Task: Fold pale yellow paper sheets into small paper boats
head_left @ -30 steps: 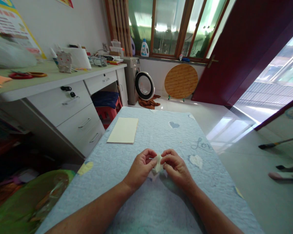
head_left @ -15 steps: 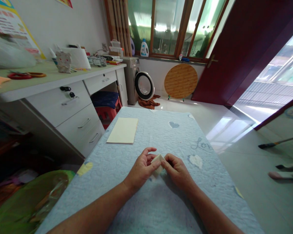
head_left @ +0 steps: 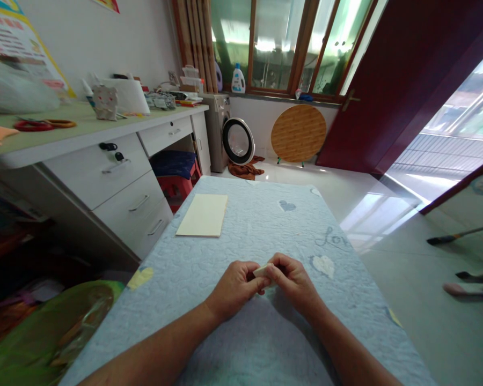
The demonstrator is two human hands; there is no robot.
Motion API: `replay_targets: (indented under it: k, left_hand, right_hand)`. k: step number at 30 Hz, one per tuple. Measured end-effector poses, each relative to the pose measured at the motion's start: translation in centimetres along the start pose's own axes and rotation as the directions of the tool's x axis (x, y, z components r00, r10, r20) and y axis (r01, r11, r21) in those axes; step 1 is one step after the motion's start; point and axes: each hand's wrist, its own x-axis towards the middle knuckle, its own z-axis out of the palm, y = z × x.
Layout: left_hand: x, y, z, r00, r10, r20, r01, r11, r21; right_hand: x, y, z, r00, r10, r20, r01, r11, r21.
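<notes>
A small folded piece of cream paper is pinched between my two hands, above the middle of the cloth-covered table. My left hand grips its left side with thumb and curled fingers. On the other side, my right hand holds it with the thumb on top. Fingers cover much of the paper, so its full shape is hidden. Farther off to the left, a flat stack of cream paper sheets lies on the cloth.
On the left stands a desk with drawers, bearing scissors and a paper roll. A green-lined bin is beside the table at lower left. Beyond are a washing machine with its door ajar and a round wooden tabletop.
The folded paper has been tipped from a raised, peaked position to a flatter one. My left fingers, spread before, have curled in around it; my right hand has barely moved.
</notes>
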Motion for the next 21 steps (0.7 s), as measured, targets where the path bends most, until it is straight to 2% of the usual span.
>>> replay_targets:
  k: [9,15,21]
  left_hand:
    - [0.33,-0.18,-0.01,1.000,0.004,0.018,-0.003,0.999,-0.047]
    - [0.28,-0.57,-0.02,1.000,0.007,0.026,-0.006,0.998,-0.058]
    - [0.25,0.02,0.13,1.000,0.017,0.005,-0.017,0.999,-0.042]
  right_hand:
    - [-0.02,-0.12,-0.32,0.995,-0.068,-0.074,0.058,0.990,-0.128]
    - [0.21,0.28,-0.24,1.000,0.012,-0.016,-0.013,0.997,-0.079]
    - [0.22,0.05,-0.59,1.000,-0.021,0.008,0.021,0.992,-0.121]
